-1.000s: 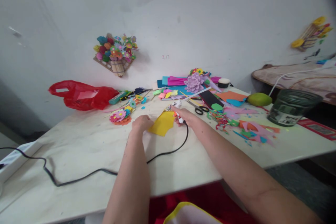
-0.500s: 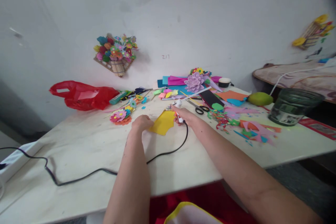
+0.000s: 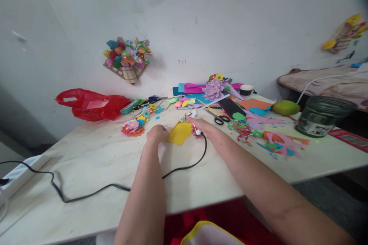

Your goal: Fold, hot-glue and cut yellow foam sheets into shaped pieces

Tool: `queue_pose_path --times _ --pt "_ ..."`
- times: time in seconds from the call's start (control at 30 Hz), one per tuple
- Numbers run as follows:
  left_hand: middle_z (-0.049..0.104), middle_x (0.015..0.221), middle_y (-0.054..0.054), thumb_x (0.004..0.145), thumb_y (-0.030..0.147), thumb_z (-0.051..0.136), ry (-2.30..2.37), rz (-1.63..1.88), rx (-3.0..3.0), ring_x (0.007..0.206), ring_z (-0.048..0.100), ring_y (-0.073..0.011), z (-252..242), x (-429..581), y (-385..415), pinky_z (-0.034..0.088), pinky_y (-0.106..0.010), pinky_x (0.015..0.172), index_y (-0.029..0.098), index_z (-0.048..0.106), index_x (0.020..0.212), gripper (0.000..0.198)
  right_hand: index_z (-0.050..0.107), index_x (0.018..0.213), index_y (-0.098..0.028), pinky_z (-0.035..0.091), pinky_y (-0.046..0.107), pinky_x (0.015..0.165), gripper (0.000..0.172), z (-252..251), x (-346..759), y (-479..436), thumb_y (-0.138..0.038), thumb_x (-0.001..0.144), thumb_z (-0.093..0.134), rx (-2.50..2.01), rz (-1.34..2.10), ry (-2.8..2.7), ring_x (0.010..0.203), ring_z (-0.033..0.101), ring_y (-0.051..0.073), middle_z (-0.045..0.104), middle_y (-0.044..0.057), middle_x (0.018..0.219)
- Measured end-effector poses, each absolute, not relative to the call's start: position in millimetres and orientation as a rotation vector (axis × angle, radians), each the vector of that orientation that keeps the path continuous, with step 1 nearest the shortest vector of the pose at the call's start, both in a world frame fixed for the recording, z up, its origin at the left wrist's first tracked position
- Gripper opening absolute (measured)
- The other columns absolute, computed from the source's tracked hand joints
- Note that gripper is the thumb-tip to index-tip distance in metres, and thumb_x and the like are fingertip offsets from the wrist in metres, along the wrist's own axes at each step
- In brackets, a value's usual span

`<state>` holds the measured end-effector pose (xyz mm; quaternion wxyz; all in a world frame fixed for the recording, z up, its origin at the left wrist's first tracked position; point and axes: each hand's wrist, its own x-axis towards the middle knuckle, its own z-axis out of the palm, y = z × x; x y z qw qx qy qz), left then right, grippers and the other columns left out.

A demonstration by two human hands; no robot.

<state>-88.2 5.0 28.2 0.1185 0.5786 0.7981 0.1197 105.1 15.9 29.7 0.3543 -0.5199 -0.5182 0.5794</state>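
Note:
My left hand (image 3: pixel 157 134) pinches the left edge of a yellow sheet (image 3: pixel 179 134) with scalloped edges, held just over the table. My right hand (image 3: pixel 198 126) is closed around a small white corded tool (image 3: pixel 197 131), whose metal end (image 3: pixel 184 118) lies at the top edge of the sheet. A black cord (image 3: pixel 184 168) runs from the tool down and to the left beneath my left forearm. Black-handled scissors (image 3: pixel 219 120) lie just right of my right hand.
Foam flowers (image 3: pixel 132 126) and a red plastic bag (image 3: pixel 94 105) lie to the left. Coloured scraps (image 3: pixel 280 143), a green fruit (image 3: pixel 285 108) and a glass jar (image 3: pixel 322 118) are on the right. A power strip (image 3: pixel 20 176) sits at the left edge.
The yellow sheet has tilted a little, its lower edge slightly higher. My left hand has shifted slightly right and up. My right hand still holds the white tool in nearly the same spot.

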Motion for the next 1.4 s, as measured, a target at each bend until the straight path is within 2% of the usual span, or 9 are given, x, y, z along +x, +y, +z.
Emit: queue_pose_path --times 0.2,0.5,0.67,1.03,1.2,1.4 --pt "0.067 0.090 -0.002 0.058 0.023 0.057 2.354 0.367 1.721 0.086 0.058 -0.0190 28 -85 5 0.041 -0.026 0.067 0.026 0.065 0.074 0.018 0.048 0.080 -0.014 0.039 0.020 0.030 0.041 27 104 18 -0.054 0.076 0.050 -1.352 1.513 -1.342 0.036 0.047 0.010 0.047 -0.003 0.047" --pt "0.067 0.090 -0.001 0.060 0.024 0.056 2.364 0.393 1.756 0.089 0.058 -0.0193 27 -81 5 0.042 -0.027 0.071 0.027 0.065 0.076 0.018 0.049 0.084 -0.014 0.040 0.020 0.032 0.041 26 103 18 -0.055 0.076 0.049 -1.358 1.513 -1.360 0.037 0.048 0.010 0.046 -0.004 0.045" --pt "0.067 0.089 -0.002 0.062 0.025 0.054 2.370 0.437 1.764 0.089 0.059 -0.0200 24 -79 6 0.041 -0.029 0.071 0.027 0.065 0.075 0.017 0.048 0.077 -0.014 0.039 0.020 0.031 0.040 26 102 16 -0.053 0.077 0.049 -1.353 1.516 -1.389 0.035 0.046 0.009 0.046 -0.003 0.044" --pt "0.067 0.091 -0.002 0.066 0.028 0.052 2.388 0.507 1.777 0.093 0.057 -0.0195 21 -74 7 0.039 -0.029 0.077 0.028 0.065 0.080 0.019 0.049 0.084 -0.015 0.038 0.018 0.030 0.040 26 99 13 -0.054 0.076 0.050 -1.320 1.552 -1.398 0.035 0.046 0.009 0.046 -0.005 0.044" --pt "0.064 0.101 -0.004 0.069 0.035 0.051 2.394 0.465 1.783 0.099 0.054 -0.0225 24 -77 4 0.038 -0.034 0.080 0.028 0.063 0.087 0.023 0.049 0.070 -0.013 0.039 0.019 0.031 0.044 25 99 14 -0.056 0.076 0.047 -1.354 1.545 -1.392 0.034 0.045 0.008 0.050 0.000 0.044" --pt "0.064 0.100 -0.003 0.063 0.029 0.056 2.374 0.349 1.725 0.099 0.053 -0.0240 29 -86 2 0.035 -0.041 0.086 0.027 0.063 0.082 0.020 0.051 0.078 -0.013 0.040 0.019 0.031 0.044 24 98 17 -0.056 0.077 0.046 -1.347 1.555 -1.344 0.033 0.044 0.008 0.054 0.002 0.047"
